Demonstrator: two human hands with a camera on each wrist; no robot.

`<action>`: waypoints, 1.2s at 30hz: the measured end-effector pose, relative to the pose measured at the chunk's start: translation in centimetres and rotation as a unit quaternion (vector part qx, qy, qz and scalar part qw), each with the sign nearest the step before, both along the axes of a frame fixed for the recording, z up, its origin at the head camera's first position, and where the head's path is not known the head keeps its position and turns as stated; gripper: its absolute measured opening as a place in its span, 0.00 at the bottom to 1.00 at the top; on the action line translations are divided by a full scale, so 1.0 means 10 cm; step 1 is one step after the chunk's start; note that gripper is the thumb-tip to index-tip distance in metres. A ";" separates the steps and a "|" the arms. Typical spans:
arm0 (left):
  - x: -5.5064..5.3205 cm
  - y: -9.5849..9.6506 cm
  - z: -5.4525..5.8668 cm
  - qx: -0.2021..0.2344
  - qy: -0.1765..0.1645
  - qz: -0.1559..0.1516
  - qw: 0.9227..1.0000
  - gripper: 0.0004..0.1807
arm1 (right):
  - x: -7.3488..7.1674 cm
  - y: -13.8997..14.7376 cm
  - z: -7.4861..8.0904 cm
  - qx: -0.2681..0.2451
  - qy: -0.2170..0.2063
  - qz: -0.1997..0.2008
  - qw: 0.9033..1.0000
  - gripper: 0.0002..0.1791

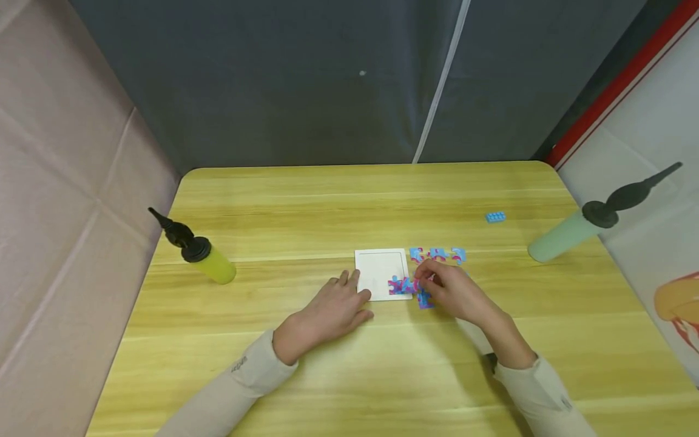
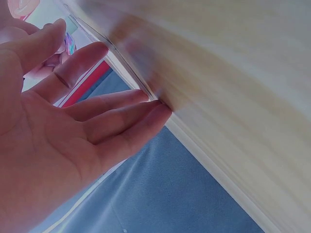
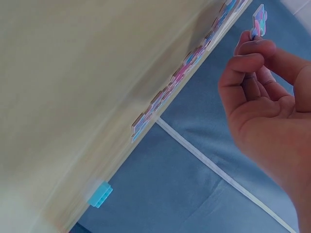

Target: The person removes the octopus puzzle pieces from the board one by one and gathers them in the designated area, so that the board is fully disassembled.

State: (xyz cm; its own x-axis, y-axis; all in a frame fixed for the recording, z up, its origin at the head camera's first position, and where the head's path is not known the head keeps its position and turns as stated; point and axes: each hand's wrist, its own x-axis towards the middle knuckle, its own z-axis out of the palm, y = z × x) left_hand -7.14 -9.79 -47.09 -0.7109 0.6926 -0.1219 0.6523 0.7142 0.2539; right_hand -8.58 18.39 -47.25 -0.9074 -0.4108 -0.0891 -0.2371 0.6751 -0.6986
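Observation:
A white square puzzle tray [image 1: 377, 264] lies on the table, with blue and pink jigsaw pieces [image 1: 400, 285] at its lower right corner. My left hand [image 1: 334, 308] has its fingers stretched out, the tips at the tray's left edge. In the left wrist view that hand [image 2: 73, 119] shows its palm, holding nothing. Over the tray's right side, my right hand [image 1: 452, 292] pinches a jigsaw piece [image 3: 259, 20] between thumb and fingertips, raised above the table in the right wrist view. More loose pieces [image 1: 438, 254] lie in a row to the right of the tray.
A light blue toy brick [image 1: 495, 216] sits farther back on the right. A yellow bottle [image 1: 217, 264] with a black top stands at the left, a pale green one [image 1: 562, 238] at the right. Behind the wooden table [image 1: 306, 206] hangs a dark grey curtain [image 1: 273, 79].

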 end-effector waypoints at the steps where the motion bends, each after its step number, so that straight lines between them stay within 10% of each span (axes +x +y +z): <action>1: 0.00 0.00 0.00 0.000 0.001 0.000 1.000 0.17 | 0.00 0.01 0.00 0.001 0.001 -0.001 1.000 0.05; 36: -0.01 0.00 0.02 -0.001 -0.011 0.006 1.000 0.18 | 0.06 0.25 0.01 0.009 0.002 -0.024 1.000 0.07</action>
